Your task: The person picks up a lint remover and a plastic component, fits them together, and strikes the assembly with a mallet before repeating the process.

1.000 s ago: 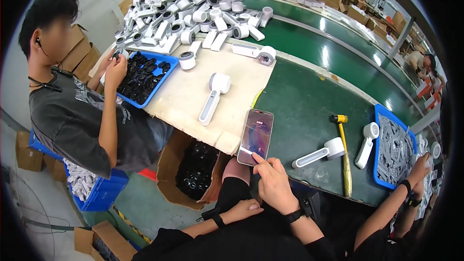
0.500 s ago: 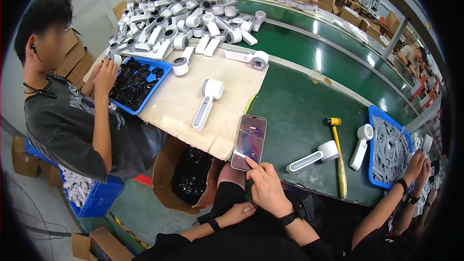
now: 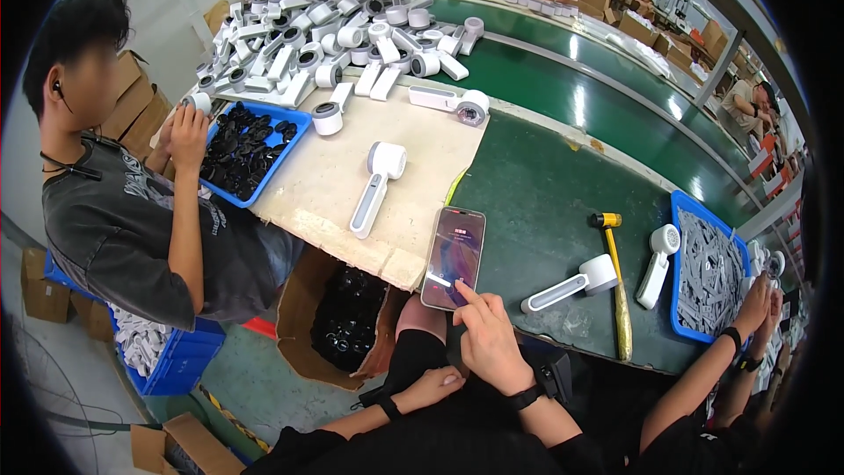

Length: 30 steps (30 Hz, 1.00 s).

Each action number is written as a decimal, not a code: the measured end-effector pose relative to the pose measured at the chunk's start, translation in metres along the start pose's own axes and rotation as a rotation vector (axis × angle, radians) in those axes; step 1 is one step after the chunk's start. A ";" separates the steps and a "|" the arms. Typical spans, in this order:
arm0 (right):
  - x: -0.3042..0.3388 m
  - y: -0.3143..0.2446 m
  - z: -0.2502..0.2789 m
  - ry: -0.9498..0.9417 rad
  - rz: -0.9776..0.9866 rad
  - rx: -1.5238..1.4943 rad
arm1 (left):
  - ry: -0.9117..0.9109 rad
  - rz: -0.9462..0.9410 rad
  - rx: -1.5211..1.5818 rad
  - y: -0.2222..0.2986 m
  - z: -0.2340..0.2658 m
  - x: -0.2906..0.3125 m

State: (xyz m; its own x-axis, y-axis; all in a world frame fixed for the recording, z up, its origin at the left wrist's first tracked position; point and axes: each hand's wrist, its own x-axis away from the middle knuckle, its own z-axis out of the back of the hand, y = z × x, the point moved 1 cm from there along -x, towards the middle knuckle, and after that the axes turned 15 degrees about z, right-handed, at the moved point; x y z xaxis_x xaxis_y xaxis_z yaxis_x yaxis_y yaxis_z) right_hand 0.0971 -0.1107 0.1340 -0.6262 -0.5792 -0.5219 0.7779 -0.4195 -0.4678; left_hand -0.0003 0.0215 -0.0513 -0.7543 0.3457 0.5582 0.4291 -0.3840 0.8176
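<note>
Right hand (image 3: 490,347): index extended, other fingers loosely curled, not pinching; fingertip over lower screen of phone (image 3: 455,255), contact unclear. Phone lies face up just beyond, at near edge of green table (image 3: 536,185). Left hand (image 3: 431,390) on lap, grip can't tell. Hammer (image 3: 620,299) farther right.

Is lying face up as one slim phone (image 3: 453,258) with rounded corners and a pale rim. Is glowing with a purple-blue screen (image 3: 458,251), showing small pale lettering in the upper part and a whitish bar near the bottom. Is resting at the front edge of the green tabletop (image 3: 536,189), pointing the top end away and slightly right.
</note>
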 end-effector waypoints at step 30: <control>0.126 0.016 0.148 0.276 -0.481 0.518 | 0.529 -0.007 0.038 -0.023 0.028 0.045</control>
State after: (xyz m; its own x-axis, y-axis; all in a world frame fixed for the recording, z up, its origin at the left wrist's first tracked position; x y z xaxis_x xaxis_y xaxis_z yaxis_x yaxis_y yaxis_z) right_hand 0.0384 -0.2940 0.1658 -0.8398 -0.0823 -0.5366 0.2983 -0.8959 -0.3293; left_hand -0.0298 0.0700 -0.0407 -0.9006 -0.1350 0.4132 0.4335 -0.3484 0.8310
